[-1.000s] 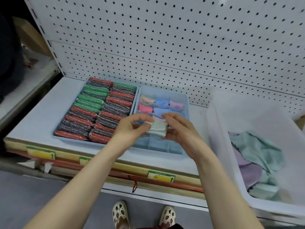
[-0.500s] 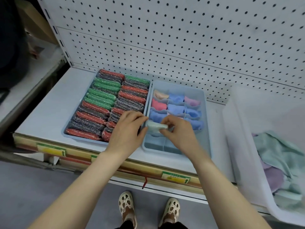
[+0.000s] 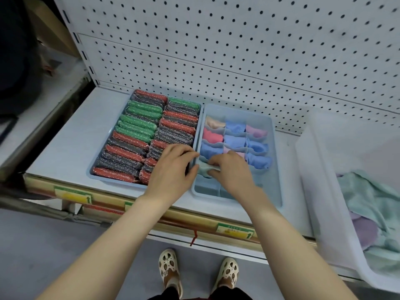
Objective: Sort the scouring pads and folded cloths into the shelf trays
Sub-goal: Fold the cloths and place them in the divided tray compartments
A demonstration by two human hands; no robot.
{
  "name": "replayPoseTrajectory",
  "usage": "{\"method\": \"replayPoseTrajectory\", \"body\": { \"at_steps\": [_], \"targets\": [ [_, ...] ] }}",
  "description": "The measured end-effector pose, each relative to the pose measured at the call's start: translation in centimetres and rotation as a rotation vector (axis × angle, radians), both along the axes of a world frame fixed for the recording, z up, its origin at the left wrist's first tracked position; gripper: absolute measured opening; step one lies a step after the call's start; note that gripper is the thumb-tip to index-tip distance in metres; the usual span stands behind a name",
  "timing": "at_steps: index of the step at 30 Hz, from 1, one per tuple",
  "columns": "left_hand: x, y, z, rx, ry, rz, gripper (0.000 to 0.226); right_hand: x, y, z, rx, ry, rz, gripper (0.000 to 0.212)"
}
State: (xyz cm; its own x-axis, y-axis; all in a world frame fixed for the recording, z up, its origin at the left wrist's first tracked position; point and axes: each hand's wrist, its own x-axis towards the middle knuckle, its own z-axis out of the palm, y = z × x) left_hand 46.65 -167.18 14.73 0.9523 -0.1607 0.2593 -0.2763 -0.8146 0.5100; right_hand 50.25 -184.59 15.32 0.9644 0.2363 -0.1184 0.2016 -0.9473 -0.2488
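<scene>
Two trays sit on the shelf (image 3: 65,148). Both hands, left hand (image 3: 171,167) and right hand (image 3: 232,169), pinch one pale green cloth (image 3: 204,168) in the divided tray (image 3: 275,169), where nine folded cloths already sit.

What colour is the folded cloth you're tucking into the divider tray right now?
Pale mint green folded cloth, pinched between left hand and right hand; head view.

— What do we see in our divided tray (image 3: 275,161)?
— Folded cloths (image 3: 234,139), one per cell, and a pale green cloth (image 3: 204,168) going into a front cell.
— And beside it?
— Scouring pads (image 3: 138,135) packed in rows in our flat tray (image 3: 92,169).
</scene>
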Motion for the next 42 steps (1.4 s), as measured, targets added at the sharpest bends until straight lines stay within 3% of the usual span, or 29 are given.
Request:
{"method": "replayPoseTrajectory", "body": {
  "at_steps": [5, 10, 12, 14, 17, 19, 20, 23, 27, 31, 33, 36, 39, 42],
  "targets": [
    [0.5, -0.9, 1.2, 0.066, 0.026, 0.014, 0.025, -1.1, -3.3, 2.8, 0.319, -0.025, -0.105, 0.018],
    [1.9, -6.2, 3.4, 0.026, 0.009, -0.036, 0.026, -1.8, -14.7, 7.7, 0.441, -0.345, -0.435, 0.013],
    [2.4, -9.7, 4.7, -0.016, 0.014, -0.064, 0.026, -2.1, -21.1, 8.8, 0.371, -0.370, -0.616, 0.017],
    [3.0, -13.3, 6.0, -0.047, 0.048, -0.105, 0.025, -2.7, -26.9, 8.4, 0.188, -0.202, -0.697, 0.020],
    [3.6, -18.3, 7.4, -0.061, 0.060, -0.189, 0.026, -4.1, -31.2, 4.9, -0.127, 0.196, -0.579, 0.031],
    [3.5, -21.0, 8.1, -0.087, 0.075, -0.207, 0.026, -4.5, -32.4, 3.1, -0.291, 0.245, -0.488, 0.026],
    [3.5, -22.1, 8.4, -0.095, 0.084, -0.206, 0.027, -4.3, -32.9, 3.2, -0.273, 0.219, -0.506, 0.021],
    [3.5, -24.7, 9.3, -0.113, 0.086, -0.224, 0.029, -2.2, -34.8, 5.6, 0.061, 0.142, -0.597, 0.024],
    [3.8, -27.5, 11.5, -0.235, 0.125, -0.328, 0.052, -1.2, -34.8, 11.8, 0.725, 0.153, -0.525, 0.012],
    [4.2, -29.5, 14.5, -0.478, 0.265, -0.369, 0.086, -1.2, -32.7, 16.9, 0.861, 0.151, -0.245, 0.015],
    [4.8, -29.9, 16.1, -0.673, 0.316, -0.327, 0.068, -1.3, -31.7, 18.7, 0.906, 0.170, -0.148, 0.016],
    [5.4, -29.1, 18.1, -0.848, 0.254, -0.317, 0.014, -0.7, -30.7, 19.7, 0.749, 0.001, -0.141, 0.009],
    [5.7, -27.3, 19.5, -0.877, 0.119, -0.291, 0.014, 0.1, -30.2, 19.5, 0.381, -0.208, -0.171, 0.022],
    [6.1, -25.0, 20.7, -0.922, 0.012, -0.196, 0.012, 0.5, -29.7, 19.1, 0.308, -0.256, -0.238, 0.036]
  ]
}}
